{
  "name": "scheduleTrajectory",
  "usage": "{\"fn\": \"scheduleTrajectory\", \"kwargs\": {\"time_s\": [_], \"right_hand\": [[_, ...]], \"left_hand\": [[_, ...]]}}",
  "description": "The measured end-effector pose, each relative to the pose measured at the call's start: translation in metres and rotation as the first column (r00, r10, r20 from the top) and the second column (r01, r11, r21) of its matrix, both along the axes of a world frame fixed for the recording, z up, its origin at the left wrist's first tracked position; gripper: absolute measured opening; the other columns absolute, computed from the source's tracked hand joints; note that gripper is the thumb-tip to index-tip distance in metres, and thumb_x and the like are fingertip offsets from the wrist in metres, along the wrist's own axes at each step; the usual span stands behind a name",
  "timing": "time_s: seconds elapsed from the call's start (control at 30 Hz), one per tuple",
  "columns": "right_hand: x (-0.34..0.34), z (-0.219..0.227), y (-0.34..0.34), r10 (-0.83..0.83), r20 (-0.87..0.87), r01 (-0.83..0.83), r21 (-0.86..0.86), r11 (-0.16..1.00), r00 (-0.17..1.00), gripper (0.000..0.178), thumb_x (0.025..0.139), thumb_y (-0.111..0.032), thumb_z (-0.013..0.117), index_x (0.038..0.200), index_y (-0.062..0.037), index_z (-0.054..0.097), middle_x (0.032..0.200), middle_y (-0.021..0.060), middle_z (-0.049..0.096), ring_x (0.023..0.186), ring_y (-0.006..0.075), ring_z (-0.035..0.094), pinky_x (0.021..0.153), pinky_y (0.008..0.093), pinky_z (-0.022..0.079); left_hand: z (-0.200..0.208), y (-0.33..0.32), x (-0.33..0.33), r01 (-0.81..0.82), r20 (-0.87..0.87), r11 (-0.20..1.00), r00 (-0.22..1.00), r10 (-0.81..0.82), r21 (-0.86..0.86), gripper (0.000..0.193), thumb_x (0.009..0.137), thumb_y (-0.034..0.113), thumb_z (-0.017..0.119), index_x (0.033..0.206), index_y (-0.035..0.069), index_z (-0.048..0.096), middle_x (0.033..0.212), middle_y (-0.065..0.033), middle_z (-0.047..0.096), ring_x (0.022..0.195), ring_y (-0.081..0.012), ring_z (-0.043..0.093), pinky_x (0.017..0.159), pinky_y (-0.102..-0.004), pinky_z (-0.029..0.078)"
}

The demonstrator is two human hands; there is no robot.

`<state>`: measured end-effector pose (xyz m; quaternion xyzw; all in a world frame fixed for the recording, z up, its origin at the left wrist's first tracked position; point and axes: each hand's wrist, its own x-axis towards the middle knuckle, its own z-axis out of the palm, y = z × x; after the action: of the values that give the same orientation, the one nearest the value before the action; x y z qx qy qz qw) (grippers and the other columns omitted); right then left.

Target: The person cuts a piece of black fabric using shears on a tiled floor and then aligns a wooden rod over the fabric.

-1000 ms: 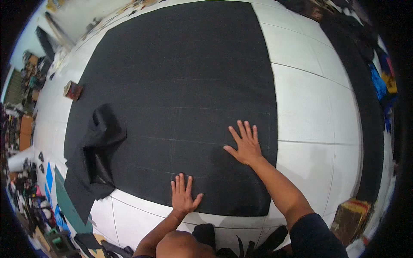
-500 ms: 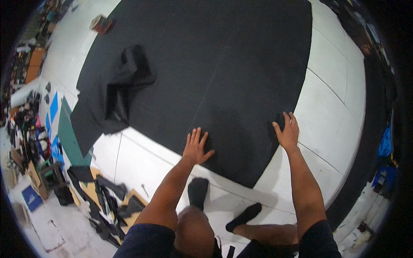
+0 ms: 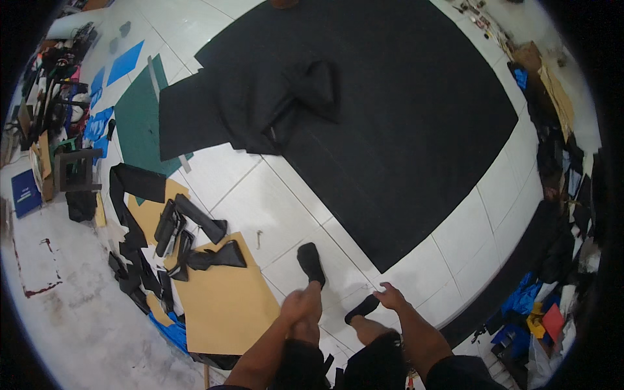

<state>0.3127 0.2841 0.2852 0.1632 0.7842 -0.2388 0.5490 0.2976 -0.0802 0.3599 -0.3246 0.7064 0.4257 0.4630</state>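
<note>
A large sheet of black material (image 3: 422,143) lies over the white tiled floor, one corner toward me. On its left side, part of it is bunched up into a raised fold (image 3: 305,97). My left hand (image 3: 299,304) rests against my left leg at the knee, holding nothing I can make out; its fingers blend with the leg. Just below the sheet's near corner is my right hand (image 3: 391,297), beside my socked right foot (image 3: 361,310). Its fingers are partly stretched and apart, with nothing visible in them. Neither hand touches the sheet.
A green cutting mat (image 3: 133,123) lies partly under the sheet's left end, with a metal ruler (image 3: 154,77). Nearer are tan boards (image 3: 227,312) and several black scraps (image 3: 201,218). A small metal tool (image 3: 259,239) lies on the tiles. Clutter lines both sides.
Both hands have lifted off the black sheet and drawn back toward my legs. The view has turned left, so more of the boards and scraps shows.
</note>
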Motion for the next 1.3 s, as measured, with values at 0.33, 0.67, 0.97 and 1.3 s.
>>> {"fn": "scheduleTrajectory", "kwargs": {"time_s": [0.33,0.67,0.97,1.3], "right_hand": [[-0.306,0.052,-0.253,-0.059,-0.316,0.008,-0.162,0.987,0.947,0.049,0.092,-0.044,0.061,0.119,-0.0039,0.062,0.110,0.0185,0.067,0.104,0.0328,0.064,0.090,0.0407,0.049],[-0.555,-0.080,-0.403,-0.506,-0.115,0.513,0.039,0.858,0.855,0.065,0.088,-0.055,0.063,0.119,0.0026,0.060,0.113,0.0177,0.064,0.097,0.0316,0.061,0.085,0.0505,0.048],[-0.659,-0.103,-0.508,-0.854,-0.323,0.877,-0.122,0.466,0.409,0.057,0.086,-0.033,0.069,0.126,0.0050,0.053,0.121,0.0182,0.061,0.103,0.0341,0.059,0.090,0.0467,0.045],[-0.654,0.331,-0.786,-0.356,-0.124,0.109,-0.816,0.568,0.926,0.044,0.085,-0.032,0.073,0.115,-0.0015,0.064,0.107,0.0090,0.069,0.098,0.0223,0.063,0.092,0.0385,0.048]], "left_hand": [[0.071,-0.293,0.115,-0.051,0.144,0.900,0.982,0.125,-0.432,0.045,0.084,0.035,0.064,0.112,0.000,0.064,0.101,-0.0206,0.069,0.094,-0.0310,0.068,0.085,-0.0388,0.053],[0.128,-0.238,0.103,-0.588,0.333,0.768,0.692,0.641,-0.255,0.033,0.095,0.032,0.056,0.093,-0.001,0.063,0.079,-0.0097,0.063,0.074,-0.0190,0.061,0.071,-0.0338,0.050],[0.147,-0.309,0.015,-0.589,0.367,0.777,0.687,0.626,-0.223,0.039,0.093,0.036,0.062,0.105,-0.002,0.063,0.095,-0.0154,0.064,0.087,-0.0243,0.062,0.079,-0.0368,0.050],[0.202,-0.514,-0.205,-0.705,-0.364,0.704,0.678,0.638,-0.080,0.046,0.090,0.016,0.067,0.128,-0.001,0.048,0.108,-0.0095,0.060,0.094,-0.0228,0.058,0.087,-0.0345,0.048]]}}
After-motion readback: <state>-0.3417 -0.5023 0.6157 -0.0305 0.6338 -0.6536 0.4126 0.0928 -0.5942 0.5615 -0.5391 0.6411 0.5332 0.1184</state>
